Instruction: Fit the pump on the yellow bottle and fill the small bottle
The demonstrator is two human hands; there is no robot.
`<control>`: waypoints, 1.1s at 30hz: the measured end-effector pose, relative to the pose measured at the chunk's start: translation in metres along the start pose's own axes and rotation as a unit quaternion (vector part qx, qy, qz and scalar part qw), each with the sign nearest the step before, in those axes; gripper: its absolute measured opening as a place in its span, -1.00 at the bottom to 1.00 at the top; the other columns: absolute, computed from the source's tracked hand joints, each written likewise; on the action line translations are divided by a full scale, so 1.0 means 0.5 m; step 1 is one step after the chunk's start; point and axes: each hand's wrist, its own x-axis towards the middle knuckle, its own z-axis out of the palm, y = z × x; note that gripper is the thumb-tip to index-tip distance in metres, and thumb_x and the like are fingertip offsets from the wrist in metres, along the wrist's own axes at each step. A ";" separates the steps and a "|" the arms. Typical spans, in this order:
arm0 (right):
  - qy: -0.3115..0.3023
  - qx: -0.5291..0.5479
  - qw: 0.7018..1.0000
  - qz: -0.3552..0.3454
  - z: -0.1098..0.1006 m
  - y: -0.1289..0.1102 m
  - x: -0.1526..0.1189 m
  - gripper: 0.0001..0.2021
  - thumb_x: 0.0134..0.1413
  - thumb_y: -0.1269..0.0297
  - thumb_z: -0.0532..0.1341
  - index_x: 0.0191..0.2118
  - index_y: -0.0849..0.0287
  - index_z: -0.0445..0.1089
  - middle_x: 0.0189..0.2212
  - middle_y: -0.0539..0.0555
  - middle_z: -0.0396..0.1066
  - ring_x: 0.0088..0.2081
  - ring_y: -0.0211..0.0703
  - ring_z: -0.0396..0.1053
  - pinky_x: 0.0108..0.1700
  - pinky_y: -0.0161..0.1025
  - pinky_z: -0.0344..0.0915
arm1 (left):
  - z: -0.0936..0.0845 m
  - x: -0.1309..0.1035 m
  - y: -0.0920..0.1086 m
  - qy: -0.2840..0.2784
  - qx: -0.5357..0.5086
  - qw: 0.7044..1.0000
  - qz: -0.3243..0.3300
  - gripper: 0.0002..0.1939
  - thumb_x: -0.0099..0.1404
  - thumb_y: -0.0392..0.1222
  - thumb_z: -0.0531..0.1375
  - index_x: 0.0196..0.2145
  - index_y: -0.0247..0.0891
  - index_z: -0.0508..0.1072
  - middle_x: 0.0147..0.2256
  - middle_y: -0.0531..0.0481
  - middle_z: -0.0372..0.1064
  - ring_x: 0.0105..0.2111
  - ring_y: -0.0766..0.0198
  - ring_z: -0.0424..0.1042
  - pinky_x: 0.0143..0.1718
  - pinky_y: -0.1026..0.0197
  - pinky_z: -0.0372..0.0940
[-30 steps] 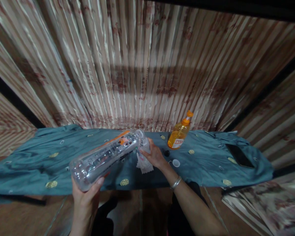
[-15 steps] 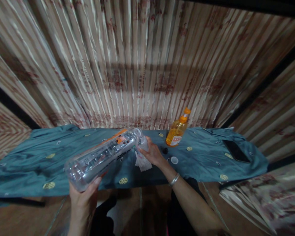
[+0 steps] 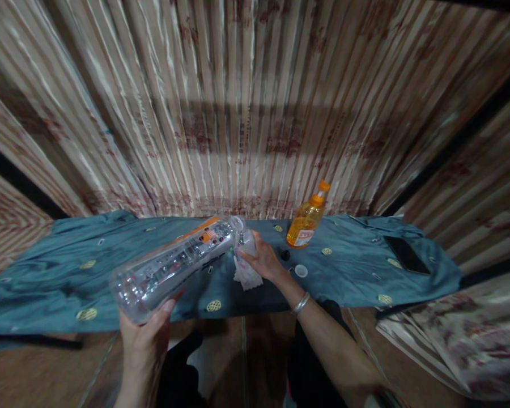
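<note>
My left hand [image 3: 147, 334] is wrapped round the base of a large clear plastic bottle [image 3: 170, 271] with an orange-edged printed label. The bottle lies tilted, its neck pointing up and to the right. At that neck my right hand [image 3: 264, 258] is closed round a small clear plastic bottle [image 3: 247, 242]. The two bottles meet or nearly meet at their mouths; whether liquid passes between them cannot be made out. Below the small bottle hangs a crumpled whitish piece [image 3: 249, 276], perhaps a tissue or loose label. A white round cap [image 3: 301, 271] and a small black piece [image 3: 285, 255] lie nearby.
An orange pump bottle [image 3: 305, 224], partly filled with amber liquid, stands behind my right hand. A black phone [image 3: 407, 255] lies at the right on the teal cloth [image 3: 352, 283] covering the table. Striped patterned curtains [image 3: 246, 113] hang close behind and on both sides.
The whole view has shifted slightly, with things now a little higher in the picture. Both hands keep their grips, and the bottles stay mouth to mouth.
</note>
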 end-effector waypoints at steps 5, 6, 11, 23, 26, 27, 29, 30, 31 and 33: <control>0.006 -0.003 1.000 -0.002 0.001 -0.001 0.000 -0.30 0.29 0.17 0.43 0.45 0.11 0.25 0.18 0.23 0.60 0.22 0.21 0.60 0.30 0.12 0.48 | -0.004 0.003 -0.003 -0.004 0.004 1.000 0.001 -0.07 -0.11 -0.05 0.71 0.23 -0.05 0.58 0.21 -0.17 0.58 0.17 -0.17 0.61 0.24 -0.19 0.52; 0.008 -0.004 1.000 -0.001 0.001 -0.001 0.000 -0.31 0.29 0.17 0.43 0.44 0.12 0.26 0.18 0.23 0.61 0.22 0.21 0.60 0.30 0.11 0.48 | -0.006 0.003 -0.004 -0.006 0.004 1.000 0.001 -0.07 -0.11 -0.05 0.71 0.23 -0.03 0.57 0.22 -0.16 0.57 0.16 -0.16 0.61 0.25 -0.20 0.51; 0.006 -0.007 1.000 -0.004 -0.001 -0.003 -0.001 -0.31 0.27 0.16 0.44 0.43 0.11 0.28 0.16 0.21 0.62 0.19 0.20 0.61 0.27 0.10 0.50 | -0.008 0.004 -0.007 -0.003 0.005 1.000 0.001 -0.03 -0.12 -0.05 0.71 0.26 0.02 0.55 0.23 -0.13 0.56 0.16 -0.15 0.61 0.24 -0.22 0.51; 0.013 0.006 1.000 -0.007 -0.003 -0.006 -0.002 -0.36 0.28 0.14 0.43 0.40 0.07 0.33 0.13 0.17 0.63 0.18 0.18 0.61 0.25 0.08 0.51 | -0.013 0.006 -0.018 0.003 -0.024 1.000 0.012 -0.02 -0.12 -0.14 0.72 0.26 0.11 0.56 0.19 -0.04 0.58 0.13 0.02 0.61 0.03 0.11 0.60; 0.015 0.008 1.000 -0.007 -0.002 -0.006 -0.002 -0.36 0.27 0.13 0.43 0.39 0.07 0.34 0.13 0.17 0.63 0.18 0.18 0.61 0.25 0.09 0.51 | -0.013 0.006 -0.018 -0.006 -0.028 1.000 0.011 -0.06 -0.11 -0.14 0.71 0.24 0.07 0.57 0.14 -0.06 0.61 0.12 0.00 0.62 0.03 0.09 0.60; 0.015 0.008 1.000 -0.005 -0.002 -0.006 -0.002 -0.36 0.27 0.13 0.44 0.40 0.07 0.33 0.13 0.17 0.63 0.19 0.19 0.61 0.25 0.10 0.51 | -0.013 0.006 -0.018 -0.008 -0.027 1.000 0.010 -0.08 -0.10 -0.13 0.71 0.23 0.06 0.58 0.11 -0.07 0.62 0.12 0.00 0.63 0.03 0.08 0.60; 0.015 0.007 1.000 0.001 -0.001 -0.006 -0.002 -0.34 0.26 0.15 0.44 0.40 0.08 0.32 0.14 0.18 0.62 0.20 0.20 0.61 0.27 0.11 0.50 | -0.014 0.006 -0.017 -0.008 -0.022 1.000 0.005 -0.12 -0.08 -0.11 0.70 0.20 0.04 0.59 0.09 -0.07 0.63 0.09 0.00 0.64 0.04 0.05 0.61; 0.014 0.006 1.000 0.004 -0.001 -0.007 -0.002 -0.34 0.26 0.16 0.44 0.41 0.09 0.31 0.15 0.19 0.62 0.20 0.20 0.60 0.28 0.11 0.50 | -0.014 0.006 -0.017 -0.008 -0.019 1.000 0.003 -0.13 -0.07 -0.10 0.70 0.21 0.04 0.59 0.09 -0.07 0.63 0.09 0.00 0.65 0.06 0.03 0.60; 0.013 0.005 1.000 0.008 -0.001 -0.008 -0.002 -0.33 0.26 0.16 0.44 0.41 0.10 0.30 0.16 0.20 0.62 0.21 0.21 0.60 0.28 0.12 0.49 | -0.015 0.006 -0.017 -0.009 -0.017 1.000 0.002 -0.12 -0.07 -0.10 0.70 0.22 0.04 0.58 0.09 -0.07 0.63 0.08 -0.01 0.65 0.09 -0.01 0.59; 0.010 0.001 1.000 0.016 -0.002 -0.011 -0.003 -0.32 0.26 0.17 0.43 0.42 0.12 0.29 0.18 0.21 0.61 0.23 0.22 0.59 0.29 0.11 0.48 | -0.015 0.006 -0.016 -0.011 -0.014 1.000 0.000 -0.10 -0.06 -0.10 0.70 0.24 0.05 0.57 0.09 -0.08 0.63 0.08 -0.03 0.65 0.15 -0.08 0.57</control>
